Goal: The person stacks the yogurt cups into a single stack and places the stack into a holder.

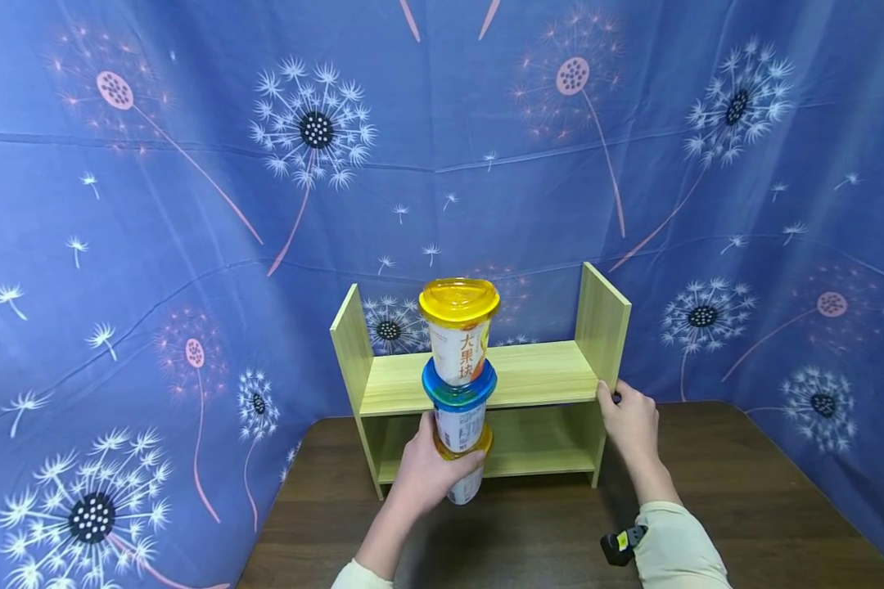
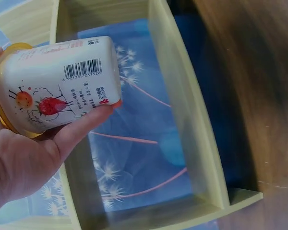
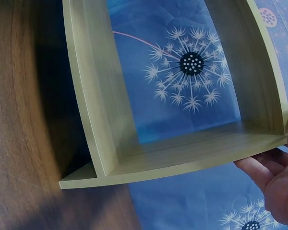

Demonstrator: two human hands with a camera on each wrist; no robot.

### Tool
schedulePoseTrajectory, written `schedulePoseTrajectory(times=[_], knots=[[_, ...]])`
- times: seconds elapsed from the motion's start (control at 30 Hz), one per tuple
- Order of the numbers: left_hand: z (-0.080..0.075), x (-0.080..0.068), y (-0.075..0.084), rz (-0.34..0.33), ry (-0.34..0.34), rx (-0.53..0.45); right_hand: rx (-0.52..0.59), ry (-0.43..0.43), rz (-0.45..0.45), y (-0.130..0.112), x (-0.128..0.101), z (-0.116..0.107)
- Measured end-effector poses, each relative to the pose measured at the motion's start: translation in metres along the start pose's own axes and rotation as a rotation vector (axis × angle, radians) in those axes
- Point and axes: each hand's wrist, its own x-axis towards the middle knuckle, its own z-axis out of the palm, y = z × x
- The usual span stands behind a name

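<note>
A stack of three yogurt cups hangs in front of a small wooden shelf (image 1: 545,372). The top cup (image 1: 459,343) has a yellow lid and the middle cup (image 1: 460,413) a blue lid. My left hand (image 1: 436,468) grips the bottom cup (image 1: 468,483), which has an orange lid. In the left wrist view my thumb (image 2: 81,125) presses on that white cup (image 2: 57,81), beside its barcode and fruit drawing. My right hand (image 1: 624,411) holds the front edge of the shelf's right side panel (image 1: 602,323); its fingers (image 3: 266,172) curl under that panel (image 3: 192,155).
The shelf stands at the back of a dark wooden table (image 1: 744,507), with both its boards bare. Blue dandelion-print cloth (image 1: 155,245) closes in the back and both sides. A small black and yellow device (image 1: 622,546) sits at my right wrist.
</note>
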Motion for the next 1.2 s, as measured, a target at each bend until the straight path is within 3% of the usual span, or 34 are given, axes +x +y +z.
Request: schedulePoseTrajectory(times=[0.33, 1.2], knots=[[-0.001, 0.008, 0.023, 0.042, 0.007, 0.030, 0.001, 0.007, -0.018, 0.003, -0.001, 0.001], [-0.008, 0.042, 0.083, 0.067, -0.016, -0.076, 0.004, 0.005, -0.011, 0.001, -0.003, 0.000]])
